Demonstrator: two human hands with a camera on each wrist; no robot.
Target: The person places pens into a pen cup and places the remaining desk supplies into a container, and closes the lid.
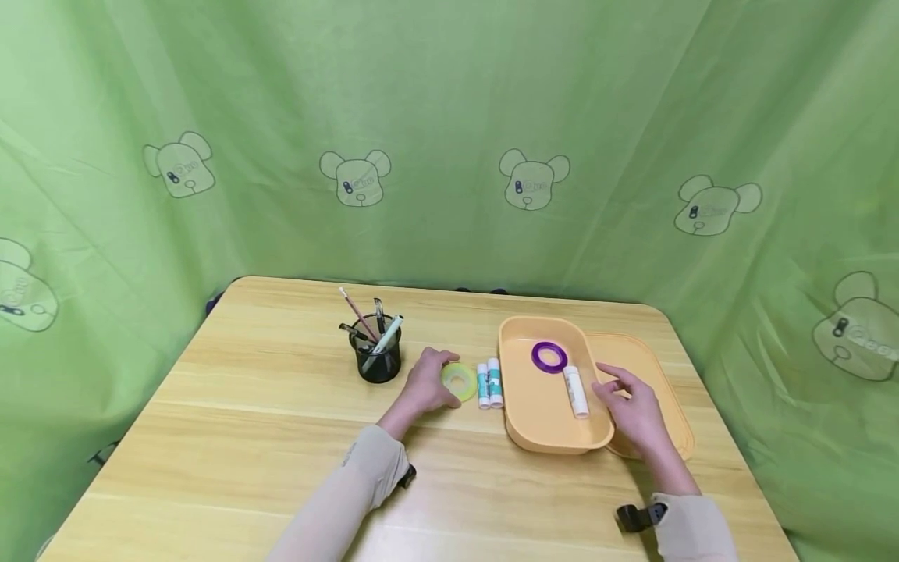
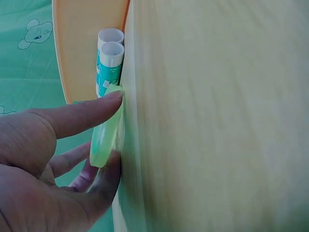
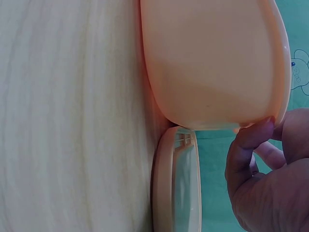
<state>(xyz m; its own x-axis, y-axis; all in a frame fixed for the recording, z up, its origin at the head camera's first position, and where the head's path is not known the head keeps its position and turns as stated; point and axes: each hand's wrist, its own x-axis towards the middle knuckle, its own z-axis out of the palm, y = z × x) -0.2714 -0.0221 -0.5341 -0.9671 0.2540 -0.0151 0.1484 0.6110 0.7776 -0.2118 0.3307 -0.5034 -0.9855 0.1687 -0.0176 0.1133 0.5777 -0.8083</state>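
The left hand point(image 1: 424, 382) pinched a yellow-green tape ring point(image 1: 469, 384) by its edges, near two glue sticks point(image 1: 495, 382) on the table point(image 1: 281, 453). The right hand point(image 1: 635, 410) held the rim of the orange box point(image 1: 523, 414). In this box a purple ring point(image 1: 537, 359) and a white stick point(image 1: 576, 393) lay already; the tape ring and both glue sticks, I judged, were left outside. The lid point(image 1: 663, 390) lay beside, not yet on.

- head camera: looks forward and down from above, over the table point(image 1: 246, 453) to the green curtain point(image 1: 435, 86) behind.
- left wrist camera: close in and low, rolled sideways, facing the left hand point(image 2: 41, 186) and the glue sticks point(image 2: 110, 66).
- right wrist camera: equally tight, rolled sideways, facing the right hand point(image 3: 285, 179) and the orange box point(image 3: 212, 58).
- all three views share the orange box and curtain.
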